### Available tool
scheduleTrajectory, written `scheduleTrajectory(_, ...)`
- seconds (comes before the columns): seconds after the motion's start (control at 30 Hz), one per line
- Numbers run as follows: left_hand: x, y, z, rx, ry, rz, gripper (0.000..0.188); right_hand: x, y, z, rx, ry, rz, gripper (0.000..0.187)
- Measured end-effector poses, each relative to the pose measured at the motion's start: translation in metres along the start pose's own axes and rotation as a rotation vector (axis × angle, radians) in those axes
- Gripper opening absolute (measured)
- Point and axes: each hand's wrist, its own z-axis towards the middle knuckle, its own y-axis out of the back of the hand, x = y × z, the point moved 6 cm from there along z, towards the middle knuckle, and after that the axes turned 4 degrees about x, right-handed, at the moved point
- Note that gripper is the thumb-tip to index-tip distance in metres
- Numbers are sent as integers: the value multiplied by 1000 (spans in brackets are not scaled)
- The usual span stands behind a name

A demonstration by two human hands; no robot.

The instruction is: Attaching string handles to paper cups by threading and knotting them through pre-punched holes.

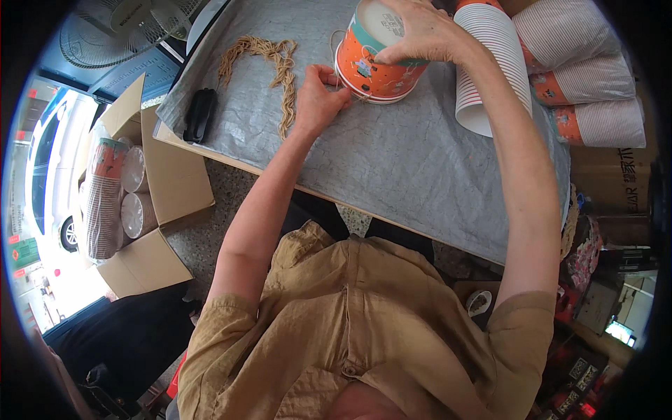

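Note:
An orange paper bucket with a green band stands upside down near the table's far edge, its white base up. My right hand spreads over the base and grips its side, thumb toward me. Low at the bucket's left side, my left hand has its fingers curled and pinched by the rim. A thin string loops beside the bucket and runs down to these fingers; its end is hidden. A bundle of tan strings lies left of my left hand.
A long stack of nested paper buckets lies under my right forearm. More wrapped stacks lie at the far right. A black case rests by the table's left edge. An open carton with wrapped stacks stands left, below a fan.

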Motion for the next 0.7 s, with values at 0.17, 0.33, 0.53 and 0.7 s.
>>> scheduleTrajectory(0.17,-4,-3,2,4,31,-68,48,-11,-12,4,-27,55,34,120)
scheduleTrajectory(0.33,-2,5,10,-84,92,-281,42,-15,-18,7,-64,34,44,118)
scheduleTrajectory(0.53,1,15,27,-88,220,-654,42,-17,-21,2,-73,60,31,116)
scheduleTrajectory(0.7,4,27,43,134,246,-502,38,-38,-38,6,-219,106,73,109)
